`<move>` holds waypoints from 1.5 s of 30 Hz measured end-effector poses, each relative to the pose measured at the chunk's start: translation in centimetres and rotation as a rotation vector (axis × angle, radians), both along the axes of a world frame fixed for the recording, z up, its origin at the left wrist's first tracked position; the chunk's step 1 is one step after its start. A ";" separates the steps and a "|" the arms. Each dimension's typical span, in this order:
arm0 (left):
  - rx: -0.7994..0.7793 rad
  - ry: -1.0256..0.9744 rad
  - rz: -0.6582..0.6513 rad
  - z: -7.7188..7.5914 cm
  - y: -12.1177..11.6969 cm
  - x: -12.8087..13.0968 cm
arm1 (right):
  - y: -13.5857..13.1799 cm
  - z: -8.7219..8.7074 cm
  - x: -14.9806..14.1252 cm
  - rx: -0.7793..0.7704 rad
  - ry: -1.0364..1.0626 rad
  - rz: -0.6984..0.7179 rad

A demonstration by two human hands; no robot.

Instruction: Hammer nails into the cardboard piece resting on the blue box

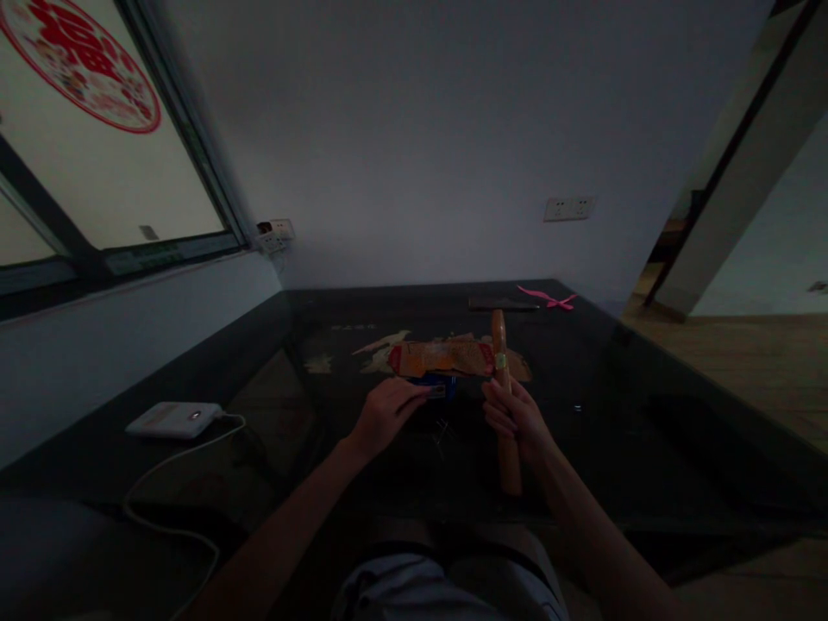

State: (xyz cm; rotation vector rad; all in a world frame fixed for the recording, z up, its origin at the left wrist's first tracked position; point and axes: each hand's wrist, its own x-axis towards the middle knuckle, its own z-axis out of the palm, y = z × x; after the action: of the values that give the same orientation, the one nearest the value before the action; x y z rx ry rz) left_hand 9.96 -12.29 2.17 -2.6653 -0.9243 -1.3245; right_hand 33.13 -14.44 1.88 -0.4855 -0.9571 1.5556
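One wooden handle (pixel 511 466) stands roughly upright, clasped in the right hand (pixel 517 416); the left hand (pixel 386 410) pinches a small blue object (pixel 446 382), form unclear in gloom, just before the orange-and-red piece (pixel 440 356).

Open lane: dark tabletop (pixel 605 375), right of centre. Orange packaging (pixel 443 354) blocks centre; wooden handle (pixel 503 374) crosses its right end. White device (pixel 172 420), cable (pixel 174 533) obstruct lower left.

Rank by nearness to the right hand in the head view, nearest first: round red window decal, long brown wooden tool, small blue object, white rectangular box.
1. Long brown wooden tool: in the right hand.
2. Small blue object: by the left hand.
3. White rectangular box: at the left.
4. Round red window decal: upper left.
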 end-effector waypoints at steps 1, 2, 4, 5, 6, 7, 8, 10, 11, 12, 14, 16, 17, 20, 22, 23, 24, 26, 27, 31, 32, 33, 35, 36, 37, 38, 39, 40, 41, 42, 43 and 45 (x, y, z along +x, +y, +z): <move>-0.015 -0.092 0.041 0.6 0.8 0.0 | 0.0 0.0 -0.1 -0.001 -0.006 -0.001; -0.043 -0.185 0.086 1.1 1.7 0.0 | 0.0 0.0 -0.1 -0.003 -0.013 -0.001; -0.125 -0.359 0.170 1.9 4.1 0.2 | 0.0 0.0 -0.2 -0.008 -0.025 0.001; -0.170 -0.441 0.202 2.1 5.4 0.4 | 0.0 0.0 -0.3 -0.009 -0.032 0.005; -0.212 -0.519 0.212 2.2 6.7 0.6 | 0.0 -0.1 -0.3 -0.011 -0.041 0.006; -0.243 -0.590 0.208 2.1 7.9 0.8 | 0.0 -0.1 -0.3 -0.013 -0.050 0.006; -0.268 -0.641 0.194 2.0 8.9 1.0 | 0.0 -0.1 -0.3 -0.013 -0.060 0.005; -0.306 -0.687 0.161 1.4 10.6 1.5 | 0.0 -0.3 -0.3 -0.012 -0.078 -0.002; -0.317 -0.688 0.147 1.1 11.2 1.6 | 0.0 -0.3 -0.3 -0.011 -0.084 -0.004; -0.322 -0.675 0.140 0.8 11.5 1.7 | 0.0 -0.4 -0.3 -0.010 -0.088 -0.004; -0.324 -0.622 0.147 0.1 11.9 1.6 | 0.1 -0.5 -0.3 -0.012 -0.089 -0.003; -0.325 -0.537 0.157 -0.4 11.8 1.4 | 0.1 -0.5 -0.4 -0.017 -0.088 -0.008; -0.327 -0.498 0.155 -0.6 11.8 1.3 | 0.1 -0.4 -0.5 -0.020 -0.090 -0.012; -0.338 -0.435 0.132 -0.8 11.6 1.0 | 0.1 -0.4 -0.6 -0.026 -0.098 -0.014; -0.344 -0.436 0.128 -0.8 11.5 1.0 | 0.1 -0.4 -0.7 -0.032 -0.110 -0.013; -0.348 -0.439 0.129 -0.8 11.5 1.0 | 0.1 -0.5 -0.7 -0.034 -0.116 -0.014; -0.353 -0.440 0.129 -0.8 11.5 1.0 | 0.2 -0.5 -0.7 -0.034 -0.124 -0.017; -0.363 -0.440 0.122 -0.8 11.5 1.1 | 0.2 -0.6 -0.6 -0.035 -0.136 -0.021; -0.366 -0.436 0.119 -0.8 11.5 1.1 | 0.2 -0.6 -0.6 -0.036 -0.140 -0.019; -0.360 -0.403 0.122 -0.9 11.4 1.0 | 0.2 -0.7 -0.7 -0.036 -0.157 -0.008; -0.357 -0.394 0.120 -1.0 11.5 1.0 | 0.2 -0.7 -0.8 -0.034 -0.166 -0.012; -0.352 -0.388 0.116 -1.0 11.5 0.9 | 0.3 -0.7 -0.8 -0.030 -0.175 -0.018; -0.336 -0.380 0.112 -1.2 11.6 0.9 | 0.4 -0.3 -0.9 -0.011 -0.198 -0.024; -0.328 -0.379 0.112 -1.3 11.6 0.9 | 0.5 0.0 -0.9 0.004 -0.212 -0.025; -0.323 -0.380 0.110 -1.4 11.7 0.9 | 0.6 0.5 -1.0 0.023 -0.232 -0.027; -0.320 -0.384 0.107 -1.4 11.7 0.9 | 0.6 1.2 -1.0 0.044 -0.262 -0.031; -0.321 -0.390 0.101 -1.5 11.7 0.9 | 0.6 2.0 -1.1 0.068 -0.303 -0.039; -0.324 -0.397 0.093 -1.6 11.7 0.9 | 0.7 2.9 -1.1 0.091 -0.361 -0.046; -0.329 -0.403 0.088 -1.6 11.7 0.9 | 0.7 3.9 -1.1 0.120 -0.424 -0.060; -0.334 -0.406 0.089 -1.7 11.7 0.9 | 0.7 4.9 -1.2 0.140 -0.491 -0.069; -0.339 -0.406 0.095 -1.7 11.8 0.9 | 0.8 5.9 -1.2 0.148 -0.555 -0.082; -0.357 -0.406 0.116 -1.8 11.8 0.9 | 1.1 7.5 -1.2 0.158 -0.669 -0.098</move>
State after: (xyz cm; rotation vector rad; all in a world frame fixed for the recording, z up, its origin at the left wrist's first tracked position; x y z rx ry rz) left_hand 10.87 -0.51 0.39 -2.5621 -1.4595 -1.8692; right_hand 31.89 -13.34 9.38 -0.9556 -1.5222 1.2267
